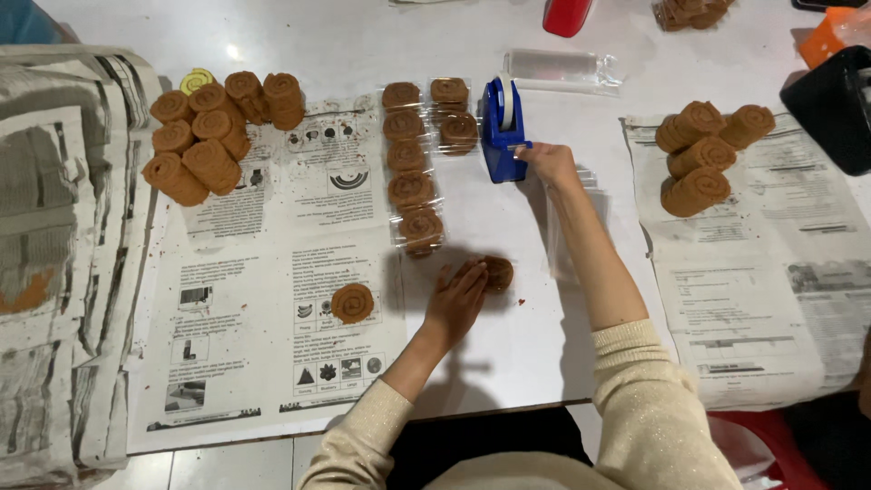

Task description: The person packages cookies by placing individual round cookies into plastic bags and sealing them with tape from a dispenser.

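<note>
The left hand [456, 298] lies flat near the front edge of the table [508, 345], fingers straight and close together, palm down, pressing on a round brown spiral snack [497, 272] that shows just past the fingertips. A second loose spiral snack [352, 302] lies just beside it to the left, on a printed newspaper sheet [263, 299] that covers the left half of the table. The right hand [547, 163] reaches farther out, fingers pinched at the front of a blue tape dispenser [502, 132] standing near the middle of the table; whether it grips tape I cannot tell. Under the right forearm lie clear plastic bags [562, 227], flat and see-through. Left of the dispenser a column of bagged snacks [410, 172] runs from near to far, each in a clear wrapper. A heap of unwrapped snacks [213, 136] sits at the far left corner of the sheet. On the right, another newspaper sheet [771, 272] carries a smaller pile of snacks [703, 154]. At the far edge lie a clear plastic packet [562, 68] and a red object [567, 15], with a black container [835, 104] at the right edge.
</note>
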